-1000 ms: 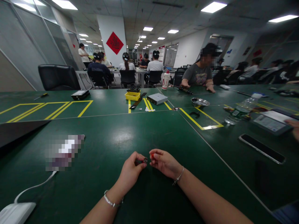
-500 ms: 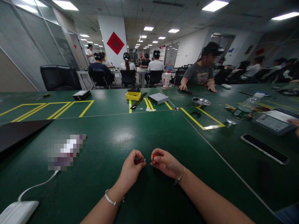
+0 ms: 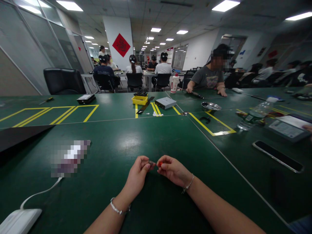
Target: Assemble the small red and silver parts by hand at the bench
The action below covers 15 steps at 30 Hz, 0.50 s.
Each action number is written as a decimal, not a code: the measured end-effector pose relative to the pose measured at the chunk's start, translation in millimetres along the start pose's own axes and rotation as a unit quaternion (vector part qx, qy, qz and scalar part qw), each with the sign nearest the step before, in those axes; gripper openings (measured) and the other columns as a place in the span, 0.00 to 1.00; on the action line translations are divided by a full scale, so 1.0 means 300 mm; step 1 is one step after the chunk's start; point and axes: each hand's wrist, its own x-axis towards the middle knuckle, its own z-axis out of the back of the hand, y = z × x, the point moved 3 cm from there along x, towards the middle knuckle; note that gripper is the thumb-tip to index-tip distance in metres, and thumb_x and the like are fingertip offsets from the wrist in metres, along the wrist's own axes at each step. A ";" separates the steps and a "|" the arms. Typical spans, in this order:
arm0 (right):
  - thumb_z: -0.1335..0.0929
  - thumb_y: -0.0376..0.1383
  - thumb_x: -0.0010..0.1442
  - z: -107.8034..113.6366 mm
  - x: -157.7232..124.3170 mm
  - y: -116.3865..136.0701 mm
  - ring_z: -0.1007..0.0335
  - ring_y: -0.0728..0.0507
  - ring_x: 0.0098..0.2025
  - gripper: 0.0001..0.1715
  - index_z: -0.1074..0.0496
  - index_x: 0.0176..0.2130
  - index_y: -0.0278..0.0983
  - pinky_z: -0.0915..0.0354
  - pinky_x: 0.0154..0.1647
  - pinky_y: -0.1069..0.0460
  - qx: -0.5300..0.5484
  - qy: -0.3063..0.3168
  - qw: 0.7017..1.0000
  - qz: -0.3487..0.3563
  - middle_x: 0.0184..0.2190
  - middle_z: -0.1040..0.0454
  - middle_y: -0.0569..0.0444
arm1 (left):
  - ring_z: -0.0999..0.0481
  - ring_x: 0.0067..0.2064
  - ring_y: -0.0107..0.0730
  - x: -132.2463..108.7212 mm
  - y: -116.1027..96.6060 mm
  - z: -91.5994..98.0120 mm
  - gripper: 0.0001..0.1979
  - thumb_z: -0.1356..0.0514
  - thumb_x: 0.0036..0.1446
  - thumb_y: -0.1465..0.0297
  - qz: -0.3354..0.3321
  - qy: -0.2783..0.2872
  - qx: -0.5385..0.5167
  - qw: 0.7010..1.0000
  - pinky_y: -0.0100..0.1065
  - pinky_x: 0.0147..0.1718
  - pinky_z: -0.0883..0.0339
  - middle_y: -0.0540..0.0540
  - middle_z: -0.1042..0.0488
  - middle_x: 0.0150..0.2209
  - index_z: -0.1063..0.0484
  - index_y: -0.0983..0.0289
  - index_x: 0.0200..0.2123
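Note:
Just above the green table [image 3: 114, 182], my left hand [image 3: 139, 172] pinches a small dark metallic piece [image 3: 151, 163] between thumb and fingers. Its kind is too small to make out. Close beside it, my right hand [image 3: 172, 169] pinches a small orange-red piece [image 3: 160, 164], mostly covered by the fingertips. The fingertips of the two hands nearly meet, with a narrow gap between them.
Left lies a phone [image 3: 71, 159] with a white cable to a white block [image 3: 21, 221]. Ahead are a yellow tray [image 3: 139, 100], a grey box [image 3: 165, 103] and a metal dish [image 3: 211, 106]. A bottle [image 3: 255, 113] and phone [image 3: 278, 156] lie right; a co-worker [image 3: 207, 78] sits across.
My left hand has turned the small piece, which now shows its metallic side rather than red, and has brought it nearer the right hand. The right hand has barely moved.

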 end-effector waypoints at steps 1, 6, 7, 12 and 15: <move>0.30 0.27 0.41 0.000 -0.001 0.000 0.34 0.52 0.28 0.10 0.33 0.28 0.33 0.39 0.35 0.53 -0.002 -0.001 1.000 -0.002 0.28 0.29 0.56 | 0.28 0.37 0.30 0.001 -0.002 -0.001 0.08 0.48 0.51 0.71 -0.003 0.000 0.007 1.000 0.36 0.39 0.37 0.53 0.28 0.33 0.43 0.63 0.36; 0.31 0.32 0.45 0.002 0.003 -0.002 0.35 0.53 0.25 0.06 0.33 0.28 0.32 0.39 0.35 0.53 0.000 -0.001 1.000 -0.005 0.22 0.31 0.57 | 0.30 0.34 0.29 0.005 -0.003 0.000 0.13 0.43 0.44 0.76 -0.015 -0.018 0.070 0.997 0.33 0.36 0.38 0.50 0.30 0.31 0.42 0.62 0.35; 0.32 0.33 0.47 0.003 0.004 -0.003 0.36 0.53 0.24 0.06 0.33 0.27 0.32 0.39 0.35 0.53 0.004 -0.003 1.000 -0.006 0.20 0.32 0.58 | 0.30 0.33 0.28 0.005 -0.003 0.001 0.13 0.43 0.43 0.76 -0.018 -0.022 0.087 0.996 0.32 0.35 0.38 0.50 0.31 0.31 0.42 0.63 0.34; 0.34 0.34 0.49 0.004 0.005 -0.005 0.36 0.54 0.24 0.05 0.33 0.28 0.33 0.38 0.35 0.52 0.025 -0.015 1.000 -0.011 0.21 0.32 0.58 | 0.32 0.32 0.26 0.000 -0.012 0.008 0.14 0.43 0.40 0.79 -0.039 -0.033 0.141 0.989 0.31 0.34 0.40 0.47 0.34 0.29 0.40 0.62 0.33; 0.33 0.30 0.47 0.004 0.004 -0.003 0.35 0.53 0.27 0.05 0.32 0.30 0.34 0.39 0.36 0.53 0.023 -0.005 1.000 -0.008 0.25 0.30 0.56 | 0.33 0.32 0.26 -0.003 -0.016 0.008 0.13 0.43 0.40 0.79 -0.044 -0.034 0.154 0.987 0.30 0.34 0.40 0.47 0.35 0.29 0.39 0.62 0.32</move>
